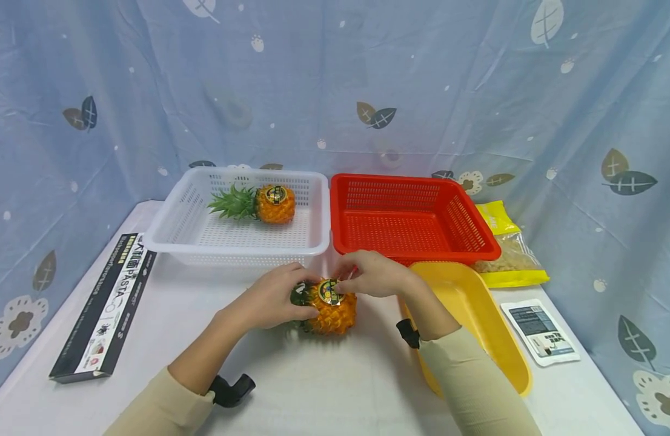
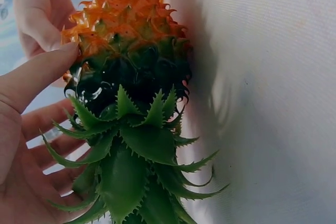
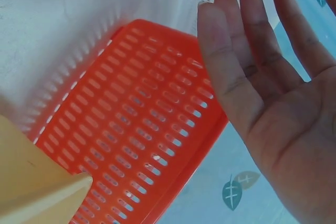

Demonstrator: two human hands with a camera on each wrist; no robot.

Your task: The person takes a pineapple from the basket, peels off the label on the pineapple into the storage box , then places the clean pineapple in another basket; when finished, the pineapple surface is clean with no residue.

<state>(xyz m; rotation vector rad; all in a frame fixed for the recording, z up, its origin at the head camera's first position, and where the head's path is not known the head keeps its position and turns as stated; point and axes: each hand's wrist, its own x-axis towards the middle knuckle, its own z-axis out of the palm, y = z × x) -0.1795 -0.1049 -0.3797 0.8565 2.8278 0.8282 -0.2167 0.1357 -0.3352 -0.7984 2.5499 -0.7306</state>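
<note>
Holding the pineapple [image 1: 335, 316] in front of the white basket [image 1: 237, 249], left hand [image 1: 277, 297] and right hand [image 1: 372, 275] half-curled around it, I risk it rolling if either slips.

head cam's the far one, looking forward and down over the table [image 1: 324, 387] from the person's side, wide enough for left hand [image 1: 275, 297], right hand [image 1: 374, 274] and the curtain [image 1: 291, 91] behind. left wrist cam is super close, staring over the leaves [image 2: 126, 174] along the pineapple [image 2: 131, 51], rolled so the table runs up the right side. right wrist cam peers past the right hand at the red basket [image 3: 126, 103], nearly upside down. all three views share the pineapple.
</note>
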